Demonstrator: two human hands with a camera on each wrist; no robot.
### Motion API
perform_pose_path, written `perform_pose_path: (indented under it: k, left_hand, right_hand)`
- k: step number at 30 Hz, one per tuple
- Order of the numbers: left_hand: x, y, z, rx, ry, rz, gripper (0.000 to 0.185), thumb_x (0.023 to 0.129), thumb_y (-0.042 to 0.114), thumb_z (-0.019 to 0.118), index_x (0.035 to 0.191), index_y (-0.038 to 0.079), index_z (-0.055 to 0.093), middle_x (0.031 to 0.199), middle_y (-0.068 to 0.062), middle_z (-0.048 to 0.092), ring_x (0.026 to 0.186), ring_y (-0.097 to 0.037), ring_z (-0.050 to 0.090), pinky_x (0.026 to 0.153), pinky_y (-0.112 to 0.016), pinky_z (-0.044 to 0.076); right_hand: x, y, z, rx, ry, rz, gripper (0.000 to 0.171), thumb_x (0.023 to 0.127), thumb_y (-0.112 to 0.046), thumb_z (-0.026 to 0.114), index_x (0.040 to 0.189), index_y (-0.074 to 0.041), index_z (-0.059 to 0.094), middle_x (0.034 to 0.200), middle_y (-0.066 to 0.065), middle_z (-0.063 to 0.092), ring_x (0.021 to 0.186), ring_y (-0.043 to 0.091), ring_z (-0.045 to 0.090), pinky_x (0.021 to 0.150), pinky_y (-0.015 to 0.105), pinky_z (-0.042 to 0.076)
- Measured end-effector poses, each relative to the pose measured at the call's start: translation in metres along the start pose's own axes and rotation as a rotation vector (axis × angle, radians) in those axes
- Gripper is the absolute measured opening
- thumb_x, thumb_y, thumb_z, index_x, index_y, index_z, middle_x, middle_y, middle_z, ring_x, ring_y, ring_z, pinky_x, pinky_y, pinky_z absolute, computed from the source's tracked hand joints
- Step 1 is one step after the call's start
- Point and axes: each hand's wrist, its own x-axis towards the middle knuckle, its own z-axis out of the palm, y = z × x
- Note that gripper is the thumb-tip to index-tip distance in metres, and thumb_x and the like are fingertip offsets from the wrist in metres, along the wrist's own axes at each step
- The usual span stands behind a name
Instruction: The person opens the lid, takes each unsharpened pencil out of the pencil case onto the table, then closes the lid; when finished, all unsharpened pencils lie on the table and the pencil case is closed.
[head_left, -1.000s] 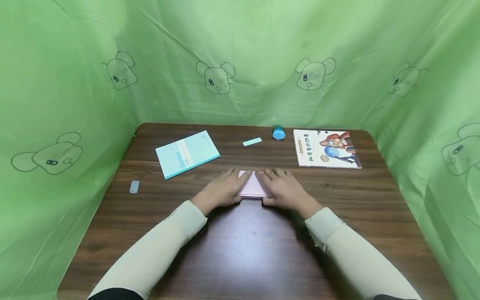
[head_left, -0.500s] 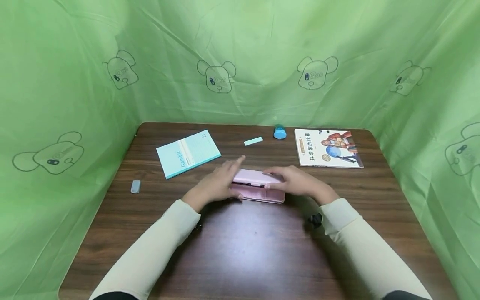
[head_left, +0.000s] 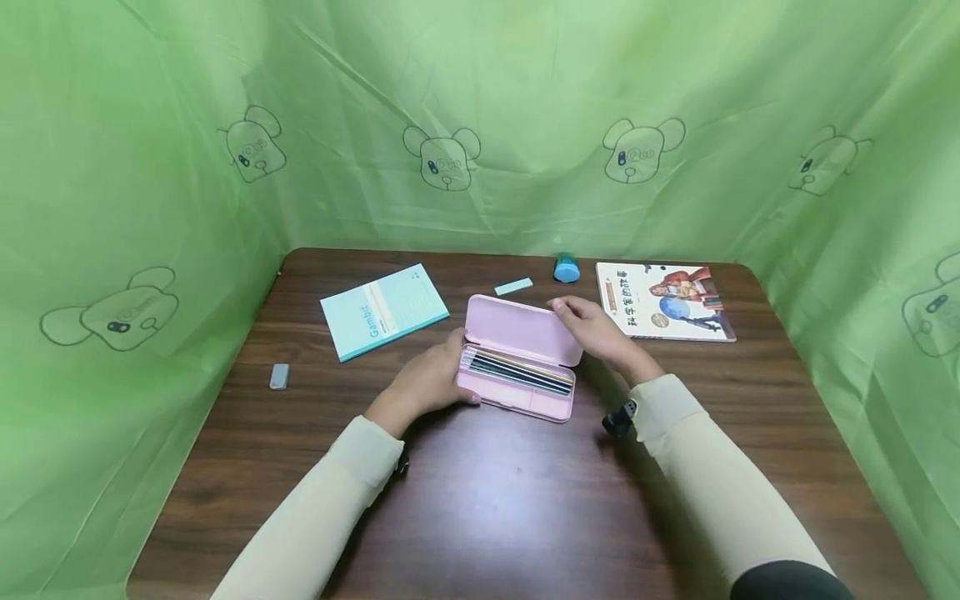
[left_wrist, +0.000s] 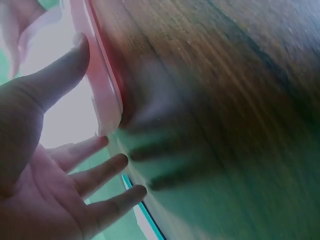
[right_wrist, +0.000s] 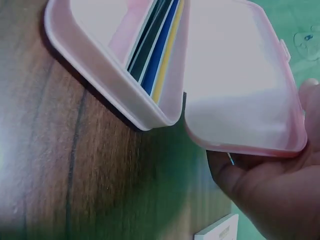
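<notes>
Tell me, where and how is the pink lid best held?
Probably take the lid by its far right corner, coming from the right, pinching the thin rim. It stands open, joined to the case along its near long edge, so that corner is free. The right hand holds it around there.

Notebook (head_left: 385, 312): "Gambit" legible on the cover; remaining print too small to read. Book (head_left: 666, 302): title in Chinese characters on the cover, blurred, wording not confirmed. Green curtain (head_left: 536, 87): repeated mouse-head outlines (head_left: 446, 163), lettering inside not legible with certainty.
</notes>
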Motion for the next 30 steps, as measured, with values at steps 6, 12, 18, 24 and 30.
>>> perform_pose_path:
  k: [6,12,18,24,30]
  left_hand:
    - [0.003,-0.002,0.007,-0.038,-0.011,0.007,0.131,0.082,0.040,0.102,0.177,0.006,0.019,0.171,-0.021,0.050,0.154,-0.036,0.055,0.128,-0.051,0.045]
    - [-0.003,-0.004,0.011,-0.043,0.007,0.013,0.134,0.080,0.045,0.103,0.178,0.007,0.020,0.174,-0.020,0.047,0.153,-0.041,0.055,0.128,-0.055,0.045]
    - [-0.008,-0.003,0.012,-0.047,0.059,0.013,0.132,0.080,0.049,0.102,0.177,0.008,0.022,0.170,-0.021,0.050,0.147,-0.045,0.058,0.123,-0.062,0.047]
    - [-0.008,-0.004,0.014,-0.063,0.056,-0.050,0.136,0.078,0.045,0.105,0.178,0.009,0.020,0.173,-0.019,0.049,0.151,-0.046,0.054,0.127,-0.057,0.045]
    - [-0.006,0.000,0.015,-0.056,0.057,-0.040,0.138,0.076,0.046,0.105,0.178,0.009,0.019,0.173,-0.019,0.049,0.151,-0.046,0.054,0.129,-0.056,0.043]
  right_hand:
    - [0.015,0.014,0.006,0.023,0.065,0.074,0.062,0.121,-0.048,0.044,0.155,0.001,0.061,0.158,0.026,0.062,0.140,0.039,0.059,0.122,0.056,0.044]
    - [0.018,0.016,0.008,0.018,0.114,0.018,0.059,0.120,-0.046,0.047,0.153,0.001,0.062,0.156,0.026,0.063,0.142,0.041,0.059,0.122,0.057,0.045]
    - [-0.020,-0.006,0.007,-0.089,0.308,-0.189,0.035,0.112,-0.025,0.070,0.140,-0.003,0.072,0.128,0.020,0.075,0.114,0.035,0.070,0.101,0.046,0.058]
    - [-0.050,-0.007,0.028,-0.338,0.005,-0.265,0.030,0.105,-0.010,0.078,0.134,-0.005,0.077,0.125,0.013,0.081,0.114,0.031,0.077,0.101,0.051,0.063]
    - [-0.052,-0.002,0.045,-0.543,-0.104,-0.236,0.035,0.105,-0.013,0.078,0.138,-0.003,0.076,0.135,0.016,0.079,0.131,0.036,0.073,0.115,0.057,0.056]
